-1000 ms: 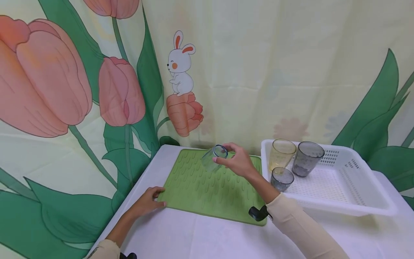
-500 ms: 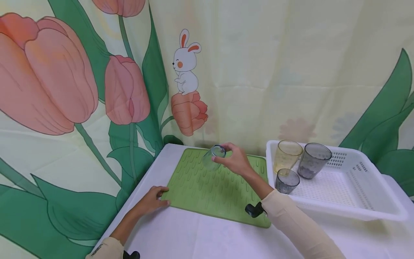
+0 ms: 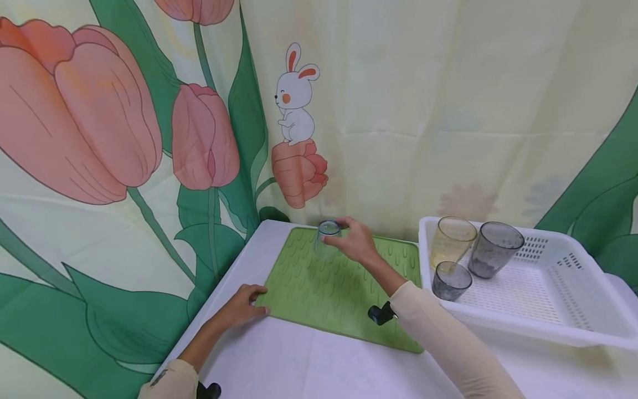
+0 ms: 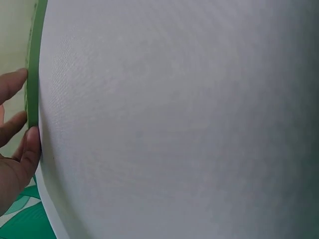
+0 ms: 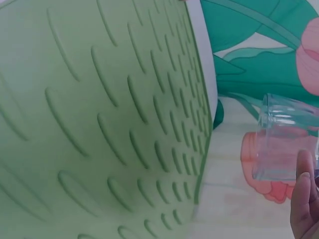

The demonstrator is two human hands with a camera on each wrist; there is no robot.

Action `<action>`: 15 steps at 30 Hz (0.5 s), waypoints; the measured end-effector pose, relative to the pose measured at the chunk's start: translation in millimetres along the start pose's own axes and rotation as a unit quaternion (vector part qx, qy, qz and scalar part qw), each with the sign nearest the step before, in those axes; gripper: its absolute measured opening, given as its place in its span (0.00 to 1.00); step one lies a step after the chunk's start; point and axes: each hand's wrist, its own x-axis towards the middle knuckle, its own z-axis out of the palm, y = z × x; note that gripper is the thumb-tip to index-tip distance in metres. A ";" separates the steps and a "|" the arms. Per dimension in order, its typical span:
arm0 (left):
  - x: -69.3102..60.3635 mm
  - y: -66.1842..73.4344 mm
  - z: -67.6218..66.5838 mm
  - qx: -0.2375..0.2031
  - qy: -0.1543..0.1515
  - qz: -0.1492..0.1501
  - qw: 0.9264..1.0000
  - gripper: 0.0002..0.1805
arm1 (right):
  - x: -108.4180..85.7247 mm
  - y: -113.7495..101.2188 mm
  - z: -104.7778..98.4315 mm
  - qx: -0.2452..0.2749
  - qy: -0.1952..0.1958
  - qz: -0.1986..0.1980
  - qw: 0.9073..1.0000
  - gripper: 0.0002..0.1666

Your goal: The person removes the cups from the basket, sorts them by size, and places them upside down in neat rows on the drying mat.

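My right hand (image 3: pixel 356 241) grips a clear drinking glass (image 3: pixel 325 249) with a bluish tint, over the far left part of a green ridged mat (image 3: pixel 344 299). The glass is upside down, its mouth toward the mat. In the right wrist view, a gap shows between the glass (image 5: pixel 284 144) and the mat (image 5: pixel 114 124); only fingertips (image 5: pixel 303 194) of that hand are visible. My left hand (image 3: pixel 241 307) rests at the mat's near left corner, fingers and thumb touching its edge. The left wrist view shows those fingers beside the mat's rim (image 4: pixel 33 74).
A white perforated basket (image 3: pixel 528 327) stands right of the mat. Inside are an amber glass (image 3: pixel 452 238), a tall grey glass (image 3: pixel 494 252) and a short grey glass (image 3: pixel 451 281). A white cloth (image 3: pixel 309 371) covers the table. A printed curtain (image 3: pixel 389 111) hangs behind.
The right hand has turned the tilted glass nearly upright, base up, and shifted it slightly toward the left of the mat. The left hand stays at the corner. The head view has panned left.
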 end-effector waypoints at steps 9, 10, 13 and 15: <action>-1.1 3.8 2.3 -0.006 0.006 -0.008 1.000 0.28 | 7.8 5.4 13.4 -0.002 -0.005 0.000 1.000 0.38; -1.3 4.2 2.1 -0.006 0.007 -0.009 1.000 0.28 | 8.3 5.8 14.4 -0.001 -0.006 0.000 1.000 0.38; -1.6 3.6 1.4 -0.006 0.008 -0.014 1.000 0.28 | 10.3 6.2 18.1 0.002 -0.008 -0.004 1.000 0.37; -1.5 3.4 0.9 -0.005 0.007 -0.016 1.000 0.28 | 12.5 6.5 21.3 0.003 -0.008 -0.006 1.000 0.37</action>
